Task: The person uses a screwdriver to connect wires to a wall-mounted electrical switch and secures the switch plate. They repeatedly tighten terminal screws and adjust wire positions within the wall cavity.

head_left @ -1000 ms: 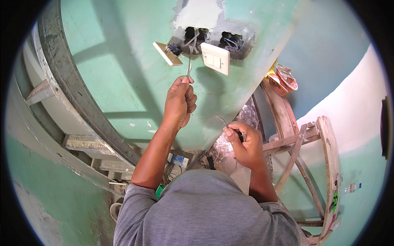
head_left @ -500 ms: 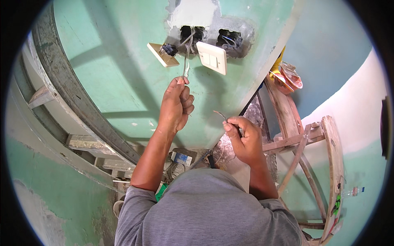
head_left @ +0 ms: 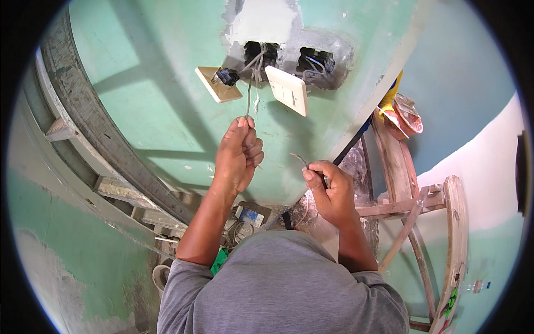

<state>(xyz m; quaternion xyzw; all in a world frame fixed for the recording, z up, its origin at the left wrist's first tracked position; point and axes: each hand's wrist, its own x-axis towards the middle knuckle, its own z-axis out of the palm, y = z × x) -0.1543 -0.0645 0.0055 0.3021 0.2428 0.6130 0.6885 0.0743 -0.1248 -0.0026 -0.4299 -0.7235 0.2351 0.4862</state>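
The left hand (head_left: 238,157) is closed in a pinch grip on a grey wire (head_left: 250,93) that runs up into the left wall box opening (head_left: 260,54) in the green wall (head_left: 156,94). The right hand (head_left: 329,190) is clenched around a short bent wire piece (head_left: 298,160), held just off the wall. A beige cover plate (head_left: 214,85) and a white switch plate (head_left: 287,91) hang beside the openings.
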